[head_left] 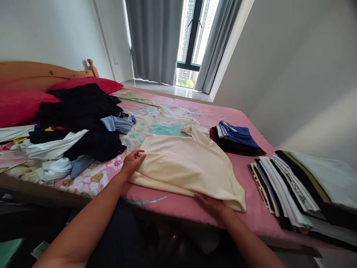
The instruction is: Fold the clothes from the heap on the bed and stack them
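A cream shirt [184,163] lies partly folded across the near edge of the bed, with one narrow part sticking out at its far right side. My left hand [133,163] is closed on the shirt's left edge, pinching the fabric between thumb and fingers. At the near edge, my right hand [212,205] touches the shirt with its fingertips tucked at or under the cloth. Those fingers are largely hidden, so their grip does not show. To the right of the hand, a corner of the shirt hangs over toward the bed's edge.
Rumpled black, white and blue clothes [83,115] are heaped on the left, by red pillows [25,106]. Beyond the shirt sits a small folded stack with blue cloth on top [237,134]. A long row of folded clothes [295,186] occupies the right side of the pink bedsheet [228,111].
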Motion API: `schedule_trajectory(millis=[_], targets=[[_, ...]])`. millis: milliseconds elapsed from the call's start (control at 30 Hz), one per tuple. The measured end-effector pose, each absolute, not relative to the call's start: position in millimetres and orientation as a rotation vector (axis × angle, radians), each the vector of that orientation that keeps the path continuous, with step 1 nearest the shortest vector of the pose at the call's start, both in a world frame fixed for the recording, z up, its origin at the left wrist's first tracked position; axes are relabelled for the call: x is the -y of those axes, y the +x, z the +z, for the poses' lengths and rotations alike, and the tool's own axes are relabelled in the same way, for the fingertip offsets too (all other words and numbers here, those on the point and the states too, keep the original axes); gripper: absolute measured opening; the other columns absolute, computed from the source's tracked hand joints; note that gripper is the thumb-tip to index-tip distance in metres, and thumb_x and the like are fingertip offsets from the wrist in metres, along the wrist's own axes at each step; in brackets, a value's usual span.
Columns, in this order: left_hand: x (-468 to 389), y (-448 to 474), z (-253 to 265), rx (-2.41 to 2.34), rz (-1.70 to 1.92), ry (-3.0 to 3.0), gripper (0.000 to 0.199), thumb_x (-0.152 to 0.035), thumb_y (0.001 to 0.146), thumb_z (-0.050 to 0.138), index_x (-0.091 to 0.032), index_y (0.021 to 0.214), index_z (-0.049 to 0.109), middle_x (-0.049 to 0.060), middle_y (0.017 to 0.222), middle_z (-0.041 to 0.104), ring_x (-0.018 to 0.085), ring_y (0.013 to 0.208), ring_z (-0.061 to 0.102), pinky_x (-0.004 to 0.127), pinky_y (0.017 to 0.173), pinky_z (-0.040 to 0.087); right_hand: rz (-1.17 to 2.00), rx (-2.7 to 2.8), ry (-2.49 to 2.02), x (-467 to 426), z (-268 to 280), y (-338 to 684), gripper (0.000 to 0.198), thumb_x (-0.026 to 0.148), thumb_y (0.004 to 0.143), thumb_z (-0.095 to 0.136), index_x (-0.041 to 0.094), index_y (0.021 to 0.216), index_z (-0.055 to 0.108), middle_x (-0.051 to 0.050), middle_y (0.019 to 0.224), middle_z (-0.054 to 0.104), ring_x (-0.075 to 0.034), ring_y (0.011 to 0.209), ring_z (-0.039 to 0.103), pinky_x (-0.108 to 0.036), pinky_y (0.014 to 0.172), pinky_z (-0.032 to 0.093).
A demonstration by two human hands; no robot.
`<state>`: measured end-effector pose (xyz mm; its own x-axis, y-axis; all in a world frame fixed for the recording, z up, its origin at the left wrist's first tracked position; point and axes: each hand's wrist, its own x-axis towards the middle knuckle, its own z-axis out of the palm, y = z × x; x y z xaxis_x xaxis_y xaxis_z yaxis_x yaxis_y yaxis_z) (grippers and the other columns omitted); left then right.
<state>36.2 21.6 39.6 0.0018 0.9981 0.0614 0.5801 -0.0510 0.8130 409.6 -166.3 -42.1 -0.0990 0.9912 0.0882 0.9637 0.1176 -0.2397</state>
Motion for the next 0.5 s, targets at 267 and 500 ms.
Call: schedule_trajectory(millis=[267,500], targets=[[-34.2,28.7,28.9,-1.701,0.654,1.846,0.048,-0.048,0.071,0.054,-0.02,0.108,0.065,0.002,0.087,0.069,0.018,0.079,0.062,0.025,0.071,0.045,0.472,2.133,-2.069,170.5,-15.4,403.2,0.067,0.06,0.091,0.029,0.025,0.147,0.023,-0.003,0.153,0.015,-0.027,0.141,0.012,-0.05,0.116,0.015],[-33.6,26.2,29.5,-1.692,0.571,1.952,0.044,-0.04,0.074,0.053,-0.019,0.111,0.064,0.002,0.087,0.069,0.017,0.078,0.062,0.023,0.069,0.045,0.258,2.168,-2.016,189.3,-15.7,412.6,0.062,0.053,0.092,0.034,0.017,0.142,0.036,-0.008,0.149,0.03,-0.026,0.138,0.024,-0.043,0.114,0.023]])
